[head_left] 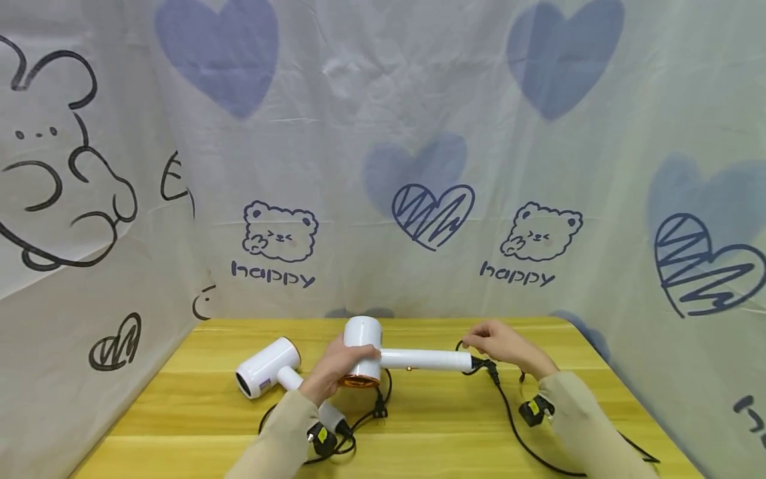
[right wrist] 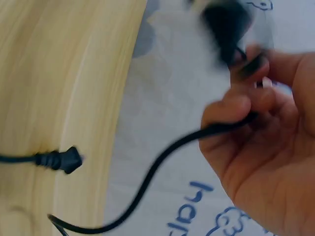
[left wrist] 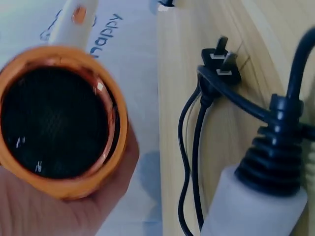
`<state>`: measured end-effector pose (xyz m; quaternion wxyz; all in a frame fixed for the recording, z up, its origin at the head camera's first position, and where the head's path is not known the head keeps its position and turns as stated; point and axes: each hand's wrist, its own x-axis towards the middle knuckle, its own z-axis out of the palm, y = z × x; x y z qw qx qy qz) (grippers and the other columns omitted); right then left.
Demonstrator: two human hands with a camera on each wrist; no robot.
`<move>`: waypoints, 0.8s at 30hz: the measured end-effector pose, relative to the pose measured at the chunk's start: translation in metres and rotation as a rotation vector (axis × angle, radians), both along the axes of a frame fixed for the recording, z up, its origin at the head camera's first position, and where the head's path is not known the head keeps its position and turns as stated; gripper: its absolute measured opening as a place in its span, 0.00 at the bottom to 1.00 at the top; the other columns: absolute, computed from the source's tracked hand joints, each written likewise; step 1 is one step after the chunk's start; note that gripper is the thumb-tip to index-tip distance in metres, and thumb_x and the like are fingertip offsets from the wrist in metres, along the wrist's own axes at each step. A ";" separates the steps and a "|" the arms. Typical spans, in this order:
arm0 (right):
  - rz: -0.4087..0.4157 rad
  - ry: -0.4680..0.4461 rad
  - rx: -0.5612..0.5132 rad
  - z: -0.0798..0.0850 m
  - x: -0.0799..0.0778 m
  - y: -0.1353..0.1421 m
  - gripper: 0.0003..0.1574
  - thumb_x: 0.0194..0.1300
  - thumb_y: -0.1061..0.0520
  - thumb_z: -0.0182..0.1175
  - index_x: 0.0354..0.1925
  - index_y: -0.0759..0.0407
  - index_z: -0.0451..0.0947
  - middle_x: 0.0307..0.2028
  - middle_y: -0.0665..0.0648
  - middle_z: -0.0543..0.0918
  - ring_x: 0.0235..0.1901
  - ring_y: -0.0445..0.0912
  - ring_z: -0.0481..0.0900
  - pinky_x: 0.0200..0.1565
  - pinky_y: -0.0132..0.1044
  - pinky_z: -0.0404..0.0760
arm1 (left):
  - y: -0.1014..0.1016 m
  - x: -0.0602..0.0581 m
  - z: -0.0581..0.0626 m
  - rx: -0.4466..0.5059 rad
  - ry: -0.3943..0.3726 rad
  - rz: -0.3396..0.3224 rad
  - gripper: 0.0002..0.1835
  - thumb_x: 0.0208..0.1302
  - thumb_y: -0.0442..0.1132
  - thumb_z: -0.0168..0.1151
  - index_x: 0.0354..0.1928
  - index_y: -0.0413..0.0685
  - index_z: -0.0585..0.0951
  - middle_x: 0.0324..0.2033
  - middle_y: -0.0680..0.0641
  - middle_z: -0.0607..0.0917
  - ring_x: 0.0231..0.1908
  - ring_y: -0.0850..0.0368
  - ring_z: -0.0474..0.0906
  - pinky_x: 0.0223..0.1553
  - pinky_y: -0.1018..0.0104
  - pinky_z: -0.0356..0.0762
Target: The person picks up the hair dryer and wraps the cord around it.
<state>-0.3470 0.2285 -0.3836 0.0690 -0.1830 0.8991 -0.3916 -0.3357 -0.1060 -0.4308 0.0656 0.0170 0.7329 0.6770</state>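
Observation:
My left hand [head_left: 335,364] grips the barrel of a white hair dryer [head_left: 425,360], its handle pointing right. An orange ring surrounds the dark round end of this hair dryer [left wrist: 54,123] in the left wrist view. At the handle's far end my right hand [head_left: 501,342] pinches the black cord [right wrist: 165,157], which trails from the fingers to the tabletop in the right wrist view. A blurred black piece [right wrist: 226,29] shows just beyond those fingertips. A second white hair dryer [head_left: 267,370] lies on the table, its handle partly hidden behind the left hand.
The second dryer's black plug [left wrist: 220,69] lies on the wood-grain table [head_left: 431,432] with its prongs up. Another black connector [right wrist: 59,160] lies near the table's edge on the right side. Fabric curtains [head_left: 383,279] printed with hearts and bears enclose the back and sides.

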 end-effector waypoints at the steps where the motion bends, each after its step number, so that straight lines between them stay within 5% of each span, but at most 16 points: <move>1: -0.014 0.012 -0.006 0.002 0.001 -0.002 0.16 0.74 0.52 0.52 0.42 0.57 0.85 0.17 0.49 0.67 0.14 0.40 0.55 0.16 0.29 0.56 | 0.002 0.000 0.001 -0.016 0.017 0.043 0.41 0.47 0.42 0.71 0.62 0.36 0.63 0.45 0.36 0.78 0.34 0.50 0.81 0.32 0.60 0.85; 7: -0.054 0.043 -0.146 0.007 0.006 -0.015 0.20 0.77 0.54 0.46 0.48 0.64 0.81 0.19 0.51 0.69 0.15 0.40 0.57 0.17 0.29 0.58 | 0.010 0.000 0.003 0.036 0.057 0.258 0.43 0.47 0.44 0.72 0.62 0.35 0.62 0.50 0.36 0.74 0.38 0.48 0.79 0.34 0.62 0.83; 11: 0.009 0.060 -0.212 0.002 0.009 -0.020 0.21 0.78 0.57 0.43 0.59 0.66 0.75 0.23 0.53 0.73 0.17 0.40 0.61 0.18 0.29 0.61 | 0.013 0.000 0.001 0.090 0.050 0.331 0.43 0.48 0.43 0.72 0.63 0.35 0.62 0.51 0.36 0.74 0.40 0.48 0.78 0.36 0.63 0.83; 16: 0.064 0.090 -0.218 -0.008 0.008 -0.023 0.20 0.79 0.54 0.44 0.54 0.64 0.77 0.26 0.57 0.75 0.18 0.38 0.62 0.19 0.29 0.63 | 0.012 -0.001 -0.003 0.189 -0.012 0.343 0.44 0.50 0.45 0.71 0.65 0.35 0.60 0.53 0.35 0.73 0.42 0.47 0.78 0.37 0.62 0.83; 24: 0.148 0.003 -0.107 -0.014 0.002 -0.007 0.20 0.78 0.52 0.45 0.47 0.60 0.80 0.36 0.65 0.80 0.17 0.37 0.59 0.18 0.27 0.62 | 0.004 -0.006 -0.006 0.320 -0.084 0.227 0.39 0.53 0.45 0.69 0.62 0.35 0.62 0.45 0.37 0.78 0.36 0.50 0.80 0.35 0.60 0.85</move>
